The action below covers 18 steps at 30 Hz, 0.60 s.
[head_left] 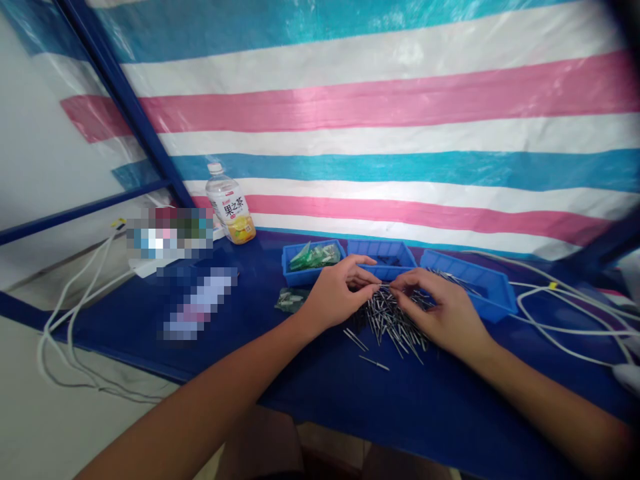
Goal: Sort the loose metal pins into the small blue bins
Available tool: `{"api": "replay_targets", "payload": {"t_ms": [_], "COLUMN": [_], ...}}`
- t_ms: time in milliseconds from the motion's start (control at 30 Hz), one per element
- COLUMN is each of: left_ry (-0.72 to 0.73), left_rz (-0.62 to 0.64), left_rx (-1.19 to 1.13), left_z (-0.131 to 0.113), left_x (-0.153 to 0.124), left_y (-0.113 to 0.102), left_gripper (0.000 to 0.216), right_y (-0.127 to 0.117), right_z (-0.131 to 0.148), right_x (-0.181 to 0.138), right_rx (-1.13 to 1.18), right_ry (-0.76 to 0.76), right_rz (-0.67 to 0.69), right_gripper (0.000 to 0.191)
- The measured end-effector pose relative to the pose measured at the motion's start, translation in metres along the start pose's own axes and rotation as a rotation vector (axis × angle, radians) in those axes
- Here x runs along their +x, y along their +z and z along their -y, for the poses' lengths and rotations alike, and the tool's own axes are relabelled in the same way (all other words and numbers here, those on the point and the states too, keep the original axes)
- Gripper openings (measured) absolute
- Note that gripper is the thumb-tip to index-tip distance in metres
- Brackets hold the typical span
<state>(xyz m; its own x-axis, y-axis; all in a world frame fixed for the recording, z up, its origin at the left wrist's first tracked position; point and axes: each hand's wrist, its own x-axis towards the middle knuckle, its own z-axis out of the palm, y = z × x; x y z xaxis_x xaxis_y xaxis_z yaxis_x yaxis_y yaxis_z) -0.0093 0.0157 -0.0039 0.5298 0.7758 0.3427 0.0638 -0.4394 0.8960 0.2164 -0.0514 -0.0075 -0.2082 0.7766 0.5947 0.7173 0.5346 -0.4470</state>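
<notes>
Pinching apparently one blind rivet (385,285) between left grip (340,291) and right grip (445,310), both fingertip-narrow, loose rivet pile (393,327) just beneath; probably light, stiff, a bit slick, so best held mid-stem by fingertips.

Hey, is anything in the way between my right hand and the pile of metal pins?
Nothing visible is. Your right hand is right at the pile of metal pins, overlapping its right side in this view. The right-hand blue bin sits beyond that hand, not between the two.
</notes>
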Motion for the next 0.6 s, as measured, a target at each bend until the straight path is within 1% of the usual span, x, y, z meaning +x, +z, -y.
{"api": "replay_targets", "payload": {"t_ms": [233,333,467,533,600], "left_ry": [0.022,0.040,0.081,0.085,0.077], "left_rz": [-0.029,-0.029,-0.016,0.001,0.007], "left_rx": [0.016,0.051,0.076,0.046,0.018], "left_z": [-0.0012,-0.0023,-0.0033,-0.0039,-0.0051], "left_x": [-0.0001,-0.0005,-0.0008,-0.0008,-0.0007], "left_y": [-0.0002,0.0002,0.0017,0.0027,0.0034], "left_gripper": [0.038,0.037,0.037,0.039,0.041], "right_y": [0.0008,-0.0004,0.0019,0.0037,0.0042], "right_z": [-0.0008,0.0008,0.0031,0.0042,0.0052], "right_x": [0.0019,0.0030,0.0008,-0.0007,-0.0013], "right_rx": [-0.038,-0.032,0.017,0.020,0.038], "right_ry": [-0.024,-0.021,0.036,0.084,0.128], "right_rz": [-0.018,0.010,0.069,0.071,0.057], "right_gripper": [0.010,0.009,0.006,0.005,0.008]}}
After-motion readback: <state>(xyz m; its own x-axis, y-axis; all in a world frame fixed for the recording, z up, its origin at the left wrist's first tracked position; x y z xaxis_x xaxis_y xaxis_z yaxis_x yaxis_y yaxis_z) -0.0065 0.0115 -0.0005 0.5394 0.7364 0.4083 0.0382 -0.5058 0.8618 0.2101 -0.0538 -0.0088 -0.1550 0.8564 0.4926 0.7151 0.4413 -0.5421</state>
